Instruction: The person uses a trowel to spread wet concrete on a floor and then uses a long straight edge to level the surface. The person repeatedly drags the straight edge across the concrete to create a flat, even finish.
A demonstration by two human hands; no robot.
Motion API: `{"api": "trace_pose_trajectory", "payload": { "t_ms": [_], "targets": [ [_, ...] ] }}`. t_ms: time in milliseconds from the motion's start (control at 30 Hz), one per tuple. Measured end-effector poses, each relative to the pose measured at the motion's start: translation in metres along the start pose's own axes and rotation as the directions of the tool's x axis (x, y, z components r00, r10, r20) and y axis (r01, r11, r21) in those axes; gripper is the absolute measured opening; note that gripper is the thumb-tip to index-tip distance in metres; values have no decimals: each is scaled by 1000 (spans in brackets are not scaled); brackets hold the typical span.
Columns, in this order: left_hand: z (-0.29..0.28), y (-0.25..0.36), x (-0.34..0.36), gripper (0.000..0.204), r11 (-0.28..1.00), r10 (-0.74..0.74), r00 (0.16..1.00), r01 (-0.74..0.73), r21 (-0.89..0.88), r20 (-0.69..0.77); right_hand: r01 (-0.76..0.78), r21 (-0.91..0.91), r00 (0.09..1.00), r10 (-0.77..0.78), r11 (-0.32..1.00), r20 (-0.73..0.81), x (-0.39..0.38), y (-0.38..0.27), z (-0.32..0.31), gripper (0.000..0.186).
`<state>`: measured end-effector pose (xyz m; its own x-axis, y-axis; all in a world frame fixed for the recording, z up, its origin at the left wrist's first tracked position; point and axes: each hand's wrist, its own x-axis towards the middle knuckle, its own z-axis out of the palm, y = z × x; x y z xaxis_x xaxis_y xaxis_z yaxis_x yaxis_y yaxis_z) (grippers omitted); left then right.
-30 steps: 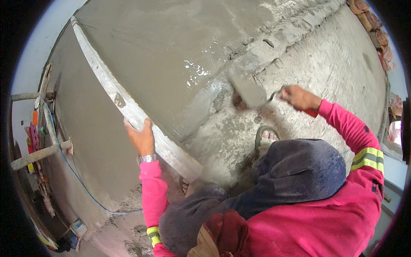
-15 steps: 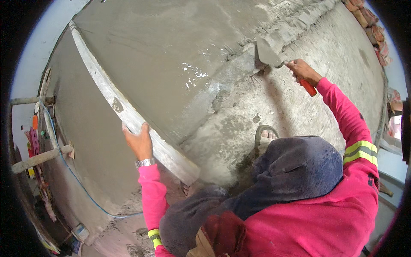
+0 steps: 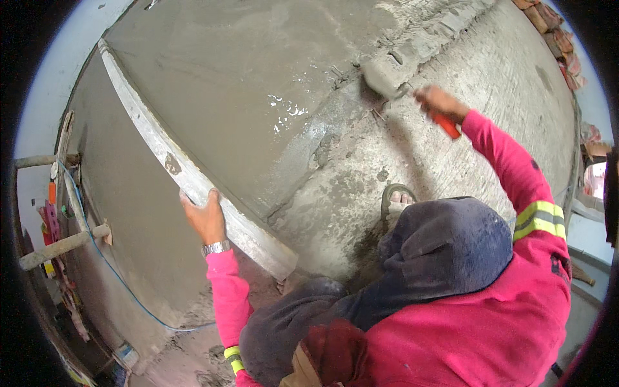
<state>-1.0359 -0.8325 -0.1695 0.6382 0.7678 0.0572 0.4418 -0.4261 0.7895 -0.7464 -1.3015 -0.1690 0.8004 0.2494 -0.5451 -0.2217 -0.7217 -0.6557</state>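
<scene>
My left hand (image 3: 205,218) grips the edge of a long whitish straightedge board (image 3: 148,138) that lies across the wet grey cement (image 3: 245,77). My right hand (image 3: 438,102), arm stretched forward in a pink sleeve, holds a trowel (image 3: 382,76) by its red handle. The trowel's blade, loaded with mortar, touches the far border where the wet cement meets the drier rough concrete (image 3: 490,109). A shiny wet patch (image 3: 287,106) lies on the cement between my hands.
My hooded head (image 3: 451,251) and pink jacket fill the lower right. A sandalled foot (image 3: 398,198) stands on the rough concrete. Stacked bricks (image 3: 554,32) line the top right. At left, a blue cord (image 3: 109,271) and a grey pole (image 3: 58,248).
My right hand has carried the trowel up and away from me, from the middle of the cement edge to its far border. My left hand stays on the board.
</scene>
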Motion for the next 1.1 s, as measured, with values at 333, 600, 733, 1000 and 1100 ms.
{"api": "trace_pose_trajectory", "payload": {
  "t_ms": [333, 600, 733, 1000, 1100],
  "targets": [
    [2, -3, 0, 63, 998, 54, 997, -53, 22, -56, 435, -573, 671, -674, 695, -308, -28, -27, 16, 44],
    [1, -4, -1, 64, 1000, 9, 998, -8, 17, -56, 535, -524, 738, -668, 663, -91, -48, -8, 110, 46],
    [2, 1, 0, 64, 999, 37, 998, -36, 17, -44, 565, -581, 760, -644, 586, 90, -35, 3, 126, 49],
    [2, 3, -1, 63, 999, 46, 998, -46, -11, -34, 536, -664, 746, -660, 521, 85, -33, -1, 132, 50],
    [1, 2, -3, 62, 999, 44, 997, -42, 35, -59, 495, -640, 795, -604, 588, 59, -35, -14, 133, 50]
  ]
}}
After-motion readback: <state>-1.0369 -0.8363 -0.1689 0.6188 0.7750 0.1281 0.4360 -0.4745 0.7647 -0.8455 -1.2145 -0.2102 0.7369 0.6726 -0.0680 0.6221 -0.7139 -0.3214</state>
